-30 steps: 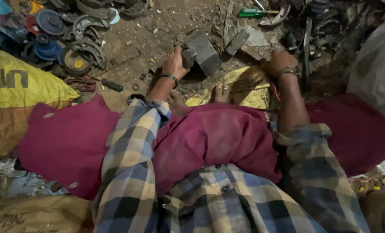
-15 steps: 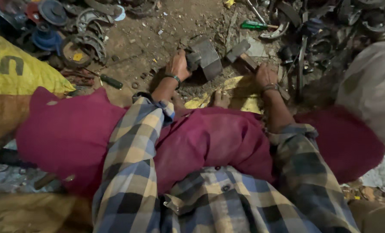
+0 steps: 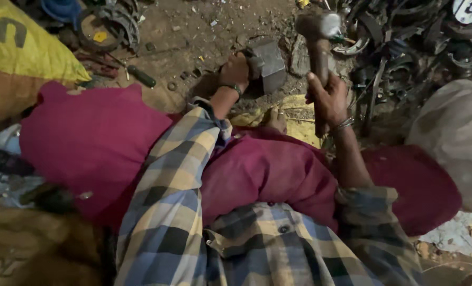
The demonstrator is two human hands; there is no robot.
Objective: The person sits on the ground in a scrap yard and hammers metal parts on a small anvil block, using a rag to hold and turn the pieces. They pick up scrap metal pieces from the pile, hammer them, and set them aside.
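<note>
My left hand [image 3: 235,71] grips the near side of a grey metal block [image 3: 268,64] that rests on the dirt ground. My right hand [image 3: 328,98] is closed around the wooden handle of a hammer [image 3: 316,37], whose head is raised above and to the right of the block. A bracelet sits on each wrist. My knees, in dark red cloth, spread below both hands, with checked shirt sleeves over my arms.
A heap of dark scrap metal rings and parts [image 3: 405,47] lies at the right. A yellow sack [image 3: 19,58] sits at the left, with round metal parts [image 3: 103,24] and a screwdriver [image 3: 141,77] beyond it. A pale sack [image 3: 453,137] bulges at the right edge.
My right hand has left the ground near the block and come up with the hammer raised. My left hand has stayed on the block.
</note>
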